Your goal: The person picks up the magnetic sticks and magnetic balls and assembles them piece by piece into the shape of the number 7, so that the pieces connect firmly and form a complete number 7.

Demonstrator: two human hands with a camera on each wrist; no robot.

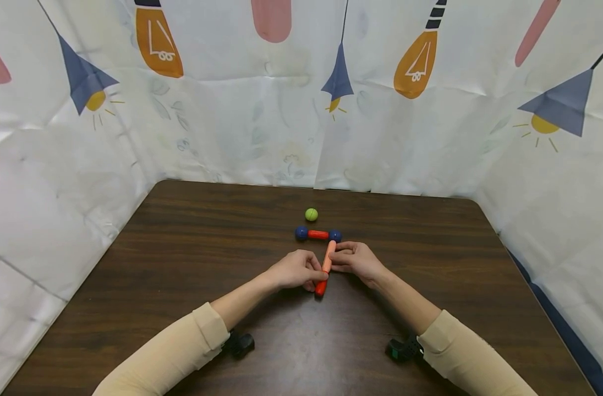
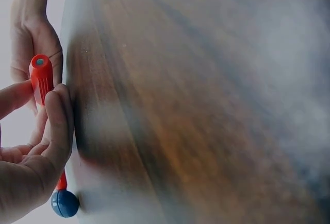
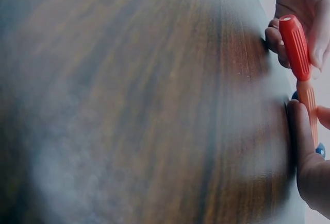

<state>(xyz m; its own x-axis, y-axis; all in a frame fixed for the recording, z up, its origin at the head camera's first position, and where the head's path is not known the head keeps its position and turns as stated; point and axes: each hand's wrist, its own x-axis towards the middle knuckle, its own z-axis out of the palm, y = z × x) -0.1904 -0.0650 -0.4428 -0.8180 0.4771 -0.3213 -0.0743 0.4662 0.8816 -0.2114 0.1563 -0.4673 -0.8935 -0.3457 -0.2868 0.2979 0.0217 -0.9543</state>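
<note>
A ribbed red toy rod [image 1: 321, 289] and a salmon-orange rod [image 1: 329, 254] stand end to end in one line over the middle of the table. My left hand [image 1: 296, 269] pinches the red rod between thumb and fingers, close to where the two meet. On the other side, my right hand [image 1: 357, 261] has the orange rod between its thumb and fingers. A small pale disc shows in the red rod's free end [image 3: 287, 19] in the right wrist view. Just beyond the orange rod lies another red rod [image 1: 318, 235] with a blue ball [image 1: 301, 233] at each end.
A lime-green ball [image 1: 311, 214] sits behind the rod with blue balls. The dark wood-grain table [image 1: 207, 231] reaches back to a white printed curtain [image 1: 222, 132], which also hangs along both sides. Black wrist cameras [image 1: 243, 346] are strapped near both sleeve cuffs.
</note>
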